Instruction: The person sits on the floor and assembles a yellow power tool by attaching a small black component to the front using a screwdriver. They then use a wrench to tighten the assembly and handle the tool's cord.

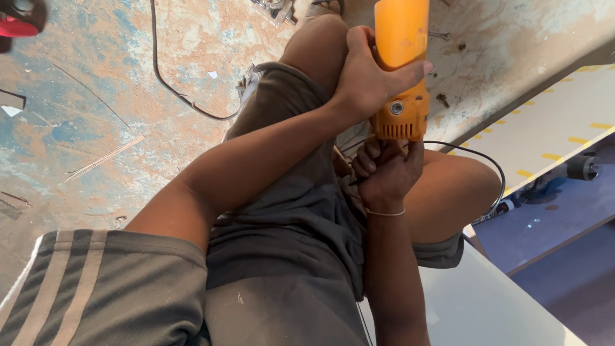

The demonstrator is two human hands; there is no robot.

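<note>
Left hand (368, 80) gripping orange power tool (400, 57), right hand (384, 173) clenched beneath

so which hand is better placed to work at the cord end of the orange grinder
Right. The right hand is already closed at the rear end of the orange power tool, where the black cord leaves. The left hand is wrapped round the tool's body, steadying it.

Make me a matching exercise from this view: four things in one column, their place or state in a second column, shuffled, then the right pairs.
Things:
1. left hand
2. right hand
3. orange power tool
4. black cable

Places or states:
A. lies across the worn floor
B. gripped below the tool's vented end
C. wrapped around the tool's body
D. held upright over the lap

Pairs: 1-C, 2-B, 3-D, 4-A
</note>
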